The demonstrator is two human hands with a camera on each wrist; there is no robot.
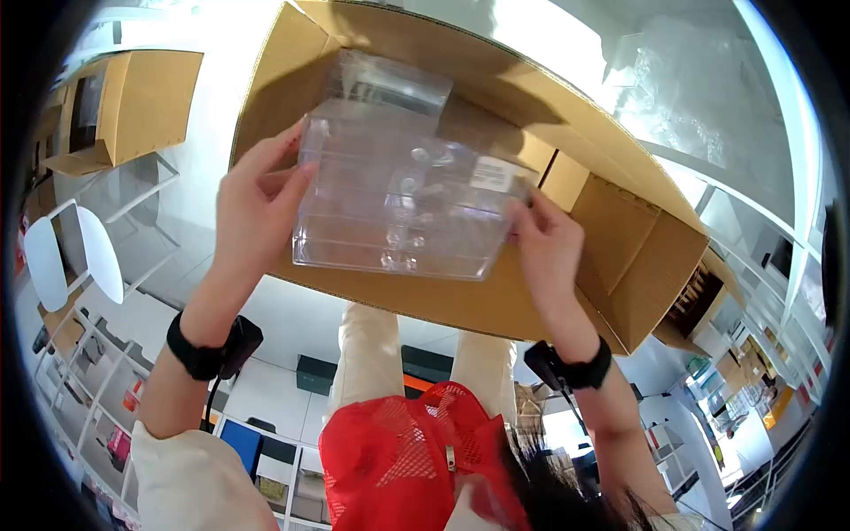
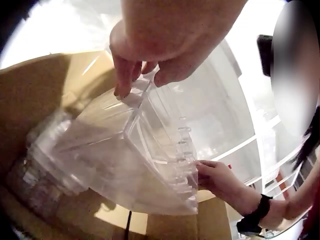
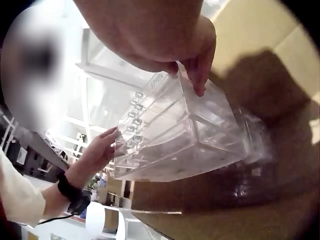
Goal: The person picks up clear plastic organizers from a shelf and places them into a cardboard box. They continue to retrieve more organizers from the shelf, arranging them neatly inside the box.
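Note:
Both hands hold a clear plastic drawer box (image 1: 398,195) over an open cardboard box. Small clear knobs run down the middle of its face, and a white label (image 1: 493,174) sits near its upper right corner. My left hand (image 1: 258,204) grips the box's left side, thumb on the face and fingers round the edge. On the opposite side, my right hand (image 1: 547,245) pinches the edge just below the label. Down inside the cardboard box (image 1: 633,212) lies another clear plastic piece (image 1: 390,84), partly hidden behind the held one; it also shows in the left wrist view.
A second cardboard box (image 1: 150,102) stands at the far left, near white chairs (image 1: 75,252). At upper right, clear plastic wrapping (image 1: 677,102) lies on a pale surface. White shelving (image 1: 97,372) is at lower left. A red mesh garment (image 1: 398,460) is close below the hands.

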